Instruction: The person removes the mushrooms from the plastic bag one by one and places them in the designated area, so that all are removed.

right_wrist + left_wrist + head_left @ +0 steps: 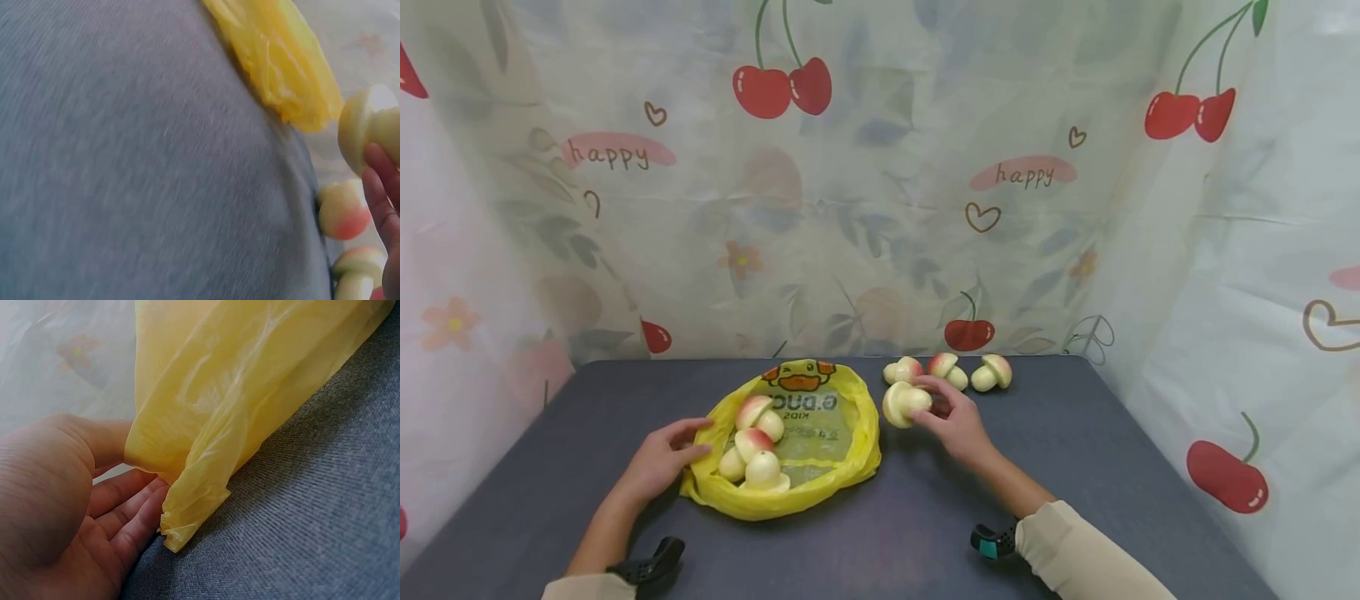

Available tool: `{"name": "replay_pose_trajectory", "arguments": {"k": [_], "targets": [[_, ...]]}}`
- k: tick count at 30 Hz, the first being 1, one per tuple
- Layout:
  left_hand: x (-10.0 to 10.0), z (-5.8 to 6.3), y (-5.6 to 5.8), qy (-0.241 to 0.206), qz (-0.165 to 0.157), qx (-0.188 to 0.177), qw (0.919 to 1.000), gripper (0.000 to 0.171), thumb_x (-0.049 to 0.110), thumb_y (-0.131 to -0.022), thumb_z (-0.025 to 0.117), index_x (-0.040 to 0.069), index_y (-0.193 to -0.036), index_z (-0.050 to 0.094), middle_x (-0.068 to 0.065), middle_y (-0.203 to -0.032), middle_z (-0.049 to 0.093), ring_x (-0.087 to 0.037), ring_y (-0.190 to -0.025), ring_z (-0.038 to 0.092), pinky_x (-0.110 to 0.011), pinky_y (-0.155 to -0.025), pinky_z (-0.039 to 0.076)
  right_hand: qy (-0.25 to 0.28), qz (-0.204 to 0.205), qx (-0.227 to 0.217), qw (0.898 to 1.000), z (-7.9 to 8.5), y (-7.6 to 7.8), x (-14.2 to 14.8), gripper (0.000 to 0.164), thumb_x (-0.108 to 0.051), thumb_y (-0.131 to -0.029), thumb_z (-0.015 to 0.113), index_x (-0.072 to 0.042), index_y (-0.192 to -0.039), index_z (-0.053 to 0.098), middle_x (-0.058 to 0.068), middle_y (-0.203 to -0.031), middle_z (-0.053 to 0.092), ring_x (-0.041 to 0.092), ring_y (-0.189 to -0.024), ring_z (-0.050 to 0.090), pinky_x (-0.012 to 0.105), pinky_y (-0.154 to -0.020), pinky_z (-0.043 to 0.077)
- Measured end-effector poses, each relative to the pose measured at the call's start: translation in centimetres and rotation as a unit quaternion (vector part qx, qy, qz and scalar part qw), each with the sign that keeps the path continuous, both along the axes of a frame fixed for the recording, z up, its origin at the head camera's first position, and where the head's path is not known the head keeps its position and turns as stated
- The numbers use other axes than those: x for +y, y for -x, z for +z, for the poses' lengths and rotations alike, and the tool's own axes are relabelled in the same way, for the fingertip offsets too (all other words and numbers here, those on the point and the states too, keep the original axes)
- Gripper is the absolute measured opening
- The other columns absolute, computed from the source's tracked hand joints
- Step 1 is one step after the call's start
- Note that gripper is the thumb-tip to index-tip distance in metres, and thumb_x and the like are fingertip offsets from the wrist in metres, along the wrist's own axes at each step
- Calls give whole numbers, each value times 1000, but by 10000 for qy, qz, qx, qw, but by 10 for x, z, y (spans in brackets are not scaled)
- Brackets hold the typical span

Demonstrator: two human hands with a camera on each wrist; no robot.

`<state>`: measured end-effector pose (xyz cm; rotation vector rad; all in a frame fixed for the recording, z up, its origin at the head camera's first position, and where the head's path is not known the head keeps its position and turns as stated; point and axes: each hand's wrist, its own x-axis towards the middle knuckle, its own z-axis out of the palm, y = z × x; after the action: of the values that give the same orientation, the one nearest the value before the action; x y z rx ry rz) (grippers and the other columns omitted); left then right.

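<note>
A yellow plastic bag (782, 500) lies on the table with its mouth spread wide and a duck's face printed on its inner side. Three toy mushrooms (763, 471) with pale stems and red-tinged caps sit in its left part. My left hand (658, 458) grips the bag's left rim, thumb over the edge and fingers outside; in the left wrist view the yellow film (200, 456) bunches beside the fingertips. To the right of the bag, my right hand (955, 421) holds another mushroom (906, 404) raised above the table, pinched between thumb and fingers.
Along the back edge of the dark grey table (925, 533) stand three more mushrooms (991, 372), just behind my right hand. A printed curtain (887, 167) with cherries and hearts hangs behind the table and along its sides.
</note>
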<state>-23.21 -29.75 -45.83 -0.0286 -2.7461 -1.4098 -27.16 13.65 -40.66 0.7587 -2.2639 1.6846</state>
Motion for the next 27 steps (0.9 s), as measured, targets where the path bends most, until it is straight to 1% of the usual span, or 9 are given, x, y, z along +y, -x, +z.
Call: {"name": "replay_pose_trajectory", "arguments": {"k": [4, 7, 11, 13, 16, 20, 22, 24, 27], "targets": [[-1, 0, -1, -37, -7, -29, 10000, 50, 22, -94, 66, -2, -136, 53, -27, -131, 53, -30, -103, 57, -30, -77, 48, -155, -36, -74, 9998, -3, 1, 4, 38, 5, -83, 72, 10, -119, 60, 25, -114, 63, 28, -81, 63, 25, -70, 49], [-2, 0, -2, -25, -4, -25, 10000, 50, 22, -94, 66, -2, -136, 53, -27, -132, 53, -30, -103, 57, -29, -77, 48, -318, -11, -138, 9994, -5, 2, 5, 36, 4, -84, 71, 8, -118, 61, 24, -110, 63, 30, -76, 62, 24, -68, 48], [-1, 0, -2, 13, -3, 5, 10000, 49, 22, -94, 66, -2, -135, 53, -27, -132, 53, -31, -104, 57, -31, -79, 48, -518, 16, -183, 9985, -9, 4, 3, 35, 4, -84, 71, 8, -118, 61, 24, -111, 63, 33, -74, 62, 25, -68, 48], [-1, 0, -2, 8, -8, 23, 10000, 49, 21, -94, 66, -2, -135, 54, -27, -132, 53, -32, -105, 57, -33, -80, 48, -594, -11, -238, 9979, -10, 5, 1, 36, 3, -84, 71, 8, -118, 61, 24, -112, 63, 34, -77, 63, 28, -70, 49], [0, 0, -1, 21, -2, 62, 10000, 48, 20, -93, 66, -2, -134, 54, -27, -131, 53, -32, -105, 57, -34, -80, 48, -650, -53, -312, 9974, -12, 8, 1, 36, 2, -84, 72, 8, -118, 61, 24, -114, 63, 35, -87, 63, 38, -78, 50], [0, -1, 1, 36, -9, 122, 9999, 48, 20, -93, 66, -1, -134, 55, -27, -130, 55, -31, -103, 58, -33, -79, 48, -606, -51, -375, 9974, -27, 22, 3, 37, 2, -84, 72, 10, -118, 59, 26, -115, 62, 41, -101, 59, 54, -87, 46], [-1, -1, 1, 37, -13, 145, 9999, 48, 20, -93, 66, -2, -134, 55, -26, -129, 55, -31, -103, 58, -32, -79, 48, -606, -72, -464, 9971, -37, 30, 5, 37, 0, -84, 73, 9, -117, 59, 26, -116, 62, 43, -104, 58, 56, -89, 44], [-1, -2, 2, 24, -19, 147, 9999, 48, 21, -93, 66, -2, -134, 55, -26, -129, 55, -30, -103, 58, -32, -78, 48, -664, -152, -616, 9958, -46, 39, 9, 38, -3, -84, 75, 5, -118, 60, 23, -118, 62, 40, -105, 59, 54, -89, 45], [-2, -2, 2, 13, -20, 135, 9999, 48, 21, -93, 67, -1, -134, 55, -26, -130, 55, -31, -104, 58, -32, -79, 48, -830, -294, -806, 9928, -51, 44, 12, 38, -8, -83, 77, 0, -117, 61, 18, -118, 65, 35, -104, 62, 47, -87, 48]]}}
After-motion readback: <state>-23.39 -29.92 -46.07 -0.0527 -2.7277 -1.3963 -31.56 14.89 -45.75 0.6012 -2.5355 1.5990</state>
